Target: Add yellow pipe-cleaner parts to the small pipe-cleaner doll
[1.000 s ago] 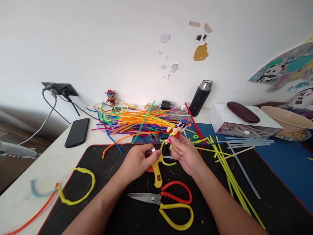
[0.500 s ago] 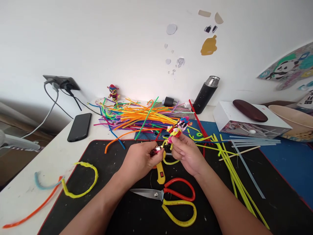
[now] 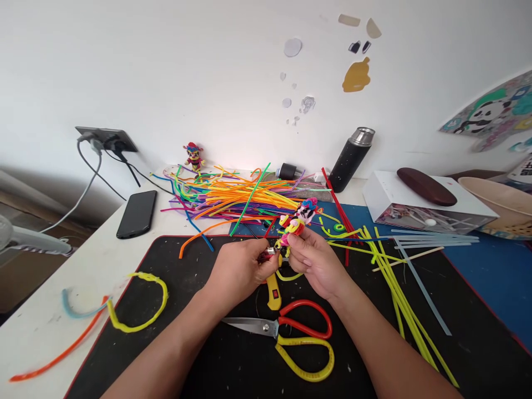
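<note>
My left hand (image 3: 245,270) is closed around a lighter (image 3: 270,252), whose metal top points right. In my right hand (image 3: 315,260) I pinch a small pipe-cleaner figure (image 3: 296,224) with a blue and pink head, a black-and-white face and a yellow and pink body. The figure's lower end is right beside the lighter's top; I see no clear flame. Below my hands lies a yellow tool (image 3: 273,291) with a red switch, its upper part hidden. Nearer to me are scissors (image 3: 276,331) with one red and one yellow handle.
Behind my hands is a heap of coloured pipe cleaners (image 3: 245,194), with a finished figure (image 3: 193,157) by the wall. Yellow-green pipe cleaners (image 3: 403,299) and translucent sticks (image 3: 432,238) lie right. A phone (image 3: 136,214), black flask (image 3: 352,160) and white box (image 3: 428,205) stand around.
The figure has tilted and shifted slightly left, bringing its lower end closer to the lighter. My left hand has barely moved. The whole view has shifted a little.
</note>
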`<state>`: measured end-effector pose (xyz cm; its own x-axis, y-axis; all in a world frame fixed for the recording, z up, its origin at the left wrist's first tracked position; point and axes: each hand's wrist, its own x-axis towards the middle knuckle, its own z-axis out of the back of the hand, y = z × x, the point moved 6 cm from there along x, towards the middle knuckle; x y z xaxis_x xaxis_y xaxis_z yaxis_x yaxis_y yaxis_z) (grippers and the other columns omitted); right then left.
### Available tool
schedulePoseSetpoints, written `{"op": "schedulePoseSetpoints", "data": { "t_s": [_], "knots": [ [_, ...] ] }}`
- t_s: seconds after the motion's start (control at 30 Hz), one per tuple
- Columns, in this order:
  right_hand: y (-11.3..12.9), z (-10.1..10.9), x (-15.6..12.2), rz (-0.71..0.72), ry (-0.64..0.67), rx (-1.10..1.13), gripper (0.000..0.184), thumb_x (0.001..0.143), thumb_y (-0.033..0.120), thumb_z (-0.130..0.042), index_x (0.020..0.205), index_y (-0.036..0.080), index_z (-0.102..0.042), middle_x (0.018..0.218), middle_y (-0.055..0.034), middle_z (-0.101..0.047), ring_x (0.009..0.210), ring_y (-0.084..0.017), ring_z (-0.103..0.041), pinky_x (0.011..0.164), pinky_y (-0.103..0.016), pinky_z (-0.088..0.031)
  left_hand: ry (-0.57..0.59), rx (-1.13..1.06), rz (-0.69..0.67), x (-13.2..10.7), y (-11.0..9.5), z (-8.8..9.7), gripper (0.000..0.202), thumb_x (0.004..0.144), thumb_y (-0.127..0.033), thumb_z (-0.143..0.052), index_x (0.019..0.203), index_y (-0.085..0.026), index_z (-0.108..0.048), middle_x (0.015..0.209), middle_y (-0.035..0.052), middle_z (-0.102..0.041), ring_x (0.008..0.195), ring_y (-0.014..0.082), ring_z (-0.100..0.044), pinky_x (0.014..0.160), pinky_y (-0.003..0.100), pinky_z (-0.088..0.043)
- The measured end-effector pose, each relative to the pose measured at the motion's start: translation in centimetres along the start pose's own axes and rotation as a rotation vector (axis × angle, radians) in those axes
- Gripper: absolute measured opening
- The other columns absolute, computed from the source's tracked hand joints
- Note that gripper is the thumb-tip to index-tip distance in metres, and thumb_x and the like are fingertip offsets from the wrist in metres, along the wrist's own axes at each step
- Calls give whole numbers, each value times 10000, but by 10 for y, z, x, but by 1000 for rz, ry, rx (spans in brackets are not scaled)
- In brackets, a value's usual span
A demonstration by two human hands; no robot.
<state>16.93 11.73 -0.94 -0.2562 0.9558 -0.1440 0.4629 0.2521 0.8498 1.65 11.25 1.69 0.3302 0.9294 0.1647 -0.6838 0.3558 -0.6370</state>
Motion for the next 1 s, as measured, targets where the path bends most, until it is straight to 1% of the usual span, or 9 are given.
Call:
{"op": "schedulePoseSetpoints", "data": {
  "t_s": [0.23, 0.4, 0.73, 0.9, 1.0],
  "knots": [
    [1, -1, -1, 2, -7, -19, 382, 775, 438, -929, 828, 214, -625, 475, 140, -321, 427, -40, -130, 430, -235, -78, 3, 24, 0, -1, 3, -1, 328, 906, -357, -581, 639, -225, -444, 576, -26, -501, 537, 134, -389, 576, 287, -236],
    [1, -3, -1, -8, -5, -12, 400, 764, 441, -942, 805, 207, -620, 477, 139, -324, 433, -37, -126, 430, -231, -82, 9, 61, -8, 0, 1, -2, 318, 899, -349, -590, 639, -224, -457, 587, -16, -532, 543, 140, -407, 577, 294, -231],
    [-1, -2, -1, -23, -17, -10, 382, 758, 430, -944, 860, 198, -659, 476, 143, -324, 434, -37, -123, 428, -232, -81, 15, 77, -6, -1, -3, 0, 330, 901, -354, -587, 629, -223, -454, 581, -9, -541, 535, 140, -421, 573, 291, -233],
    [-2, -3, -1, -31, -7, -4, 397, 752, 438, -952, 908, 198, -677, 476, 144, -333, 429, -36, -131, 432, -234, -81, 22, 104, 18, 0, 2, -1, 313, 904, -350, -604, 647, -223, -477, 599, -1, -571, 545, 148, -459, 579, 287, -239],
    [-1, -3, -1, -30, 0, 6, 396, 759, 439, -952, 885, 200, -663, 474, 143, -337, 425, -35, -139, 435, -235, -78, 28, 126, 49, 2, 6, 1, 332, 917, -385, -623, 658, -225, -493, 610, 2, -580, 548, 155, -476, 574, 287, -235]
  ]
}}
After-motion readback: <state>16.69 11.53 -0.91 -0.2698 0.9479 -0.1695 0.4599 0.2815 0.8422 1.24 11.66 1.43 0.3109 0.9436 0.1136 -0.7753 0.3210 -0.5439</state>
